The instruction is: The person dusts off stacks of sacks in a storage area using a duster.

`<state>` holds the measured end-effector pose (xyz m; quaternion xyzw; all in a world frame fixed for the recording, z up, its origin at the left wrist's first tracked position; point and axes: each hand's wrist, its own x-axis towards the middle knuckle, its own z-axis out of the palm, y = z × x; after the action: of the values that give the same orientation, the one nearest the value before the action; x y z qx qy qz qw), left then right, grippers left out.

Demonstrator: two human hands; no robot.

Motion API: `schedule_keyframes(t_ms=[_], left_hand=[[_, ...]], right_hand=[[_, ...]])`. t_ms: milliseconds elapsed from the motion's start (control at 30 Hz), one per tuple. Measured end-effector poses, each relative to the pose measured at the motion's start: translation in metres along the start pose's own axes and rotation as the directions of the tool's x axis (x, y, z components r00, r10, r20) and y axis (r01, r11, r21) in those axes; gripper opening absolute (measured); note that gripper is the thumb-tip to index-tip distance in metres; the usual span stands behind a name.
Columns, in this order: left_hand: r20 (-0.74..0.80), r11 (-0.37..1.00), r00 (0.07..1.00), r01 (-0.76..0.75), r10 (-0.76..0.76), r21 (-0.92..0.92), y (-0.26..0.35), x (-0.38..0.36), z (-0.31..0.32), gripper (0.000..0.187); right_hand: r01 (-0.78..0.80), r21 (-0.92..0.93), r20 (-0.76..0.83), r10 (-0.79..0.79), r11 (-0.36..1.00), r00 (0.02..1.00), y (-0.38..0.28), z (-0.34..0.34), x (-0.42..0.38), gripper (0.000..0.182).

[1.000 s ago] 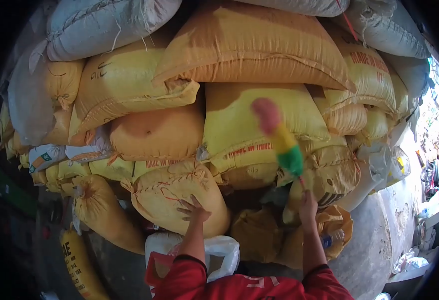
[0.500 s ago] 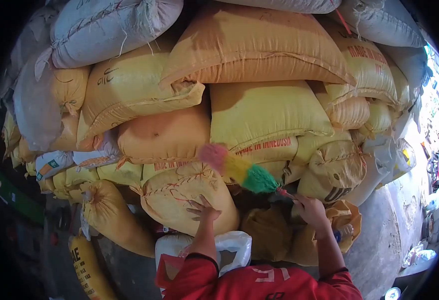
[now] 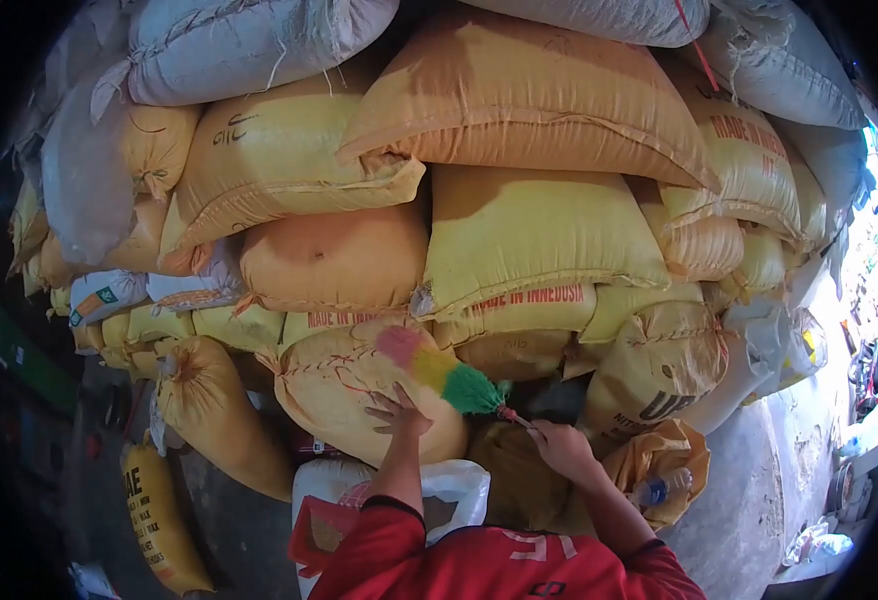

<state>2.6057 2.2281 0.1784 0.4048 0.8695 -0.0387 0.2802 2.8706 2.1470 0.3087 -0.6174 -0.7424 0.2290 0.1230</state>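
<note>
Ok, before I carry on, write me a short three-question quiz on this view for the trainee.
1. Multiple choice: which colour of the duster is nearest the right hand?
A. Pink
B. Yellow
C. Green
2. Open question: what is the left hand spread against?
3. True or false: the right hand holds the duster by its handle.

Key:
1. C
2. A bulging tan sack
3. True
</note>
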Motion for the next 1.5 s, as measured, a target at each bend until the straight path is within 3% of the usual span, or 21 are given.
schedule_keyframes(t_ms=[33, 133, 200, 267, 367, 433, 467, 500, 533, 600, 733, 800, 900, 967, 1033, 1100, 1233, 1300, 1333, 1400, 1500], left_hand=[[0.013, 1.0, 1.0, 0.001, -0.001, 0.007, -0.001, 0.0, -0.001, 0.112], [-0.034, 1.0, 0.999, -0.004, 0.004, 0.003, -0.002, 0.0, 0.004, 0.111], [-0.029, 1.0, 1.0, 0.001, -0.001, 0.018, -0.002, 0.002, 0.006, 0.114], [-0.029, 1.0, 1.0, 0.006, -0.005, 0.022, 0.0, 0.001, 0.003, 0.116], [-0.029, 0.999, 0.999, 0.029, -0.028, 0.026, 0.003, -0.004, 0.001, 0.115], [-0.041, 0.999, 0.999, 0.019, -0.017, 0.039, 0.002, -0.003, 0.002, 0.11], [-0.039, 0.999, 0.999, 0.021, -0.019, 0.039, 0.002, -0.002, 0.003, 0.11], [-0.042, 0.999, 0.999, 0.018, -0.016, 0.041, 0.002, -0.002, 0.004, 0.11], [-0.047, 0.999, 0.999, 0.015, -0.012, 0.045, 0.001, -0.002, 0.004, 0.11], [-0.041, 0.999, 0.999, 0.012, -0.01, 0.043, -0.002, -0.005, 0.002, 0.111], [0.007, 1.0, 1.0, -0.009, 0.009, 0.004, -0.001, -0.006, -0.002, 0.116], [-0.006, 1.0, 1.0, -0.001, 0.002, 0.019, -0.001, -0.003, 0.003, 0.117], [-0.018, 0.999, 1.0, 0.012, -0.011, 0.034, 0.002, -0.005, 0.002, 0.117], [-0.013, 0.999, 1.0, 0.008, -0.007, 0.042, 0.001, -0.007, -0.003, 0.117], [0.014, 0.999, 1.0, 0.023, -0.023, 0.042, 0.003, -0.01, -0.004, 0.117], [-0.008, 0.999, 1.0, 0.015, -0.015, 0.036, 0.004, -0.004, 0.002, 0.115], [0.013, 1.0, 1.0, 0.021, -0.021, 0.021, 0.003, -0.009, -0.002, 0.114], [0.011, 0.999, 1.0, 0.005, -0.005, 0.033, -0.002, -0.009, -0.003, 0.114], [0.011, 0.999, 1.0, -0.015, 0.015, 0.032, -0.001, -0.009, -0.003, 0.113], [0.006, 0.999, 1.0, -0.002, 0.002, 0.035, 0.0, -0.011, -0.003, 0.113], [0.014, 0.999, 1.0, 0.011, -0.011, 0.031, 0.005, -0.01, -0.006, 0.112]], right_hand=[[0.003, 0.004, 0.001, -0.003, 1.0, 1.0, -0.002, -0.002, -0.002, 0.017], [-0.035, 0.209, -0.384, 0.115, 0.977, 0.916, 0.011, -0.012, -0.001, 0.02], [-0.003, 0.269, -0.663, 0.188, 0.963, 0.725, 0.038, -0.019, 0.009, 0.02], [0.307, 0.62, -0.737, 0.404, 0.722, 0.541, 0.052, -0.045, 0.026, 0.018], [0.15, 0.713, -0.641, 0.55, 0.685, 0.535, 0.048, -0.087, 0.044, 0.018], [0.307, 0.733, -0.624, 0.422, 0.607, 0.658, 0.045, -0.073, 0.067, 0.023], [0.184, 0.433, -0.671, 0.179, 0.882, 0.72, 0.035, -0.064, 0.068, 0.022], [0.096, 0.033, -0.603, -0.056, 0.995, 0.796, 0.011, -0.061, 0.064, 0.021], [0.097, 0.036, -0.602, -0.055, 0.995, 0.797, -0.004, -0.058, 0.06, 0.021], [0.042, 0.11, -0.313, -0.005, 0.993, 0.95, -0.026, -0.054, 0.053, 0.02], [0.073, 0.246, -0.606, 0.094, 0.967, 0.79, -0.009, -0.074, 0.035, 0.018], [0.281, 0.452, -0.798, 0.244, 0.846, 0.551, 0.009, -0.086, 0.047, 0.018], [0.406, 0.621, -0.761, 0.394, 0.67, 0.515, 0.043, -0.101, 0.073, 0.022], [0.491, 0.856, -0.513, 0.39, 0.162, 0.764, 0.053, -0.099, 0.084, 0.023], [0.087, 0.517, -0.576, 0.271, 0.851, 0.771, -0.006, -0.096, 0.067, 0.03], [0.141, 0.146, -0.355, -0.081, 0.979, 0.931, -0.031, -0.094, 0.049, 0.03], [0.195, 0.236, -0.493, -0.056, 0.952, 0.868, -0.033, -0.1, 0.037, 0.029], [0.206, 0.529, -0.675, 0.262, 0.823, 0.689, -0.006, -0.1, 0.05, 0.026], [0.204, 0.532, -0.676, 0.267, 0.822, 0.687, 0.004, -0.107, 0.054, 0.026], [0.271, 0.867, -0.473, 0.522, 0.418, 0.709, 0.018, -0.122, 0.061, 0.025], [0.164, 0.755, -0.526, 0.437, 0.635, 0.729, 0.0, -0.099, 0.072, 0.025]])
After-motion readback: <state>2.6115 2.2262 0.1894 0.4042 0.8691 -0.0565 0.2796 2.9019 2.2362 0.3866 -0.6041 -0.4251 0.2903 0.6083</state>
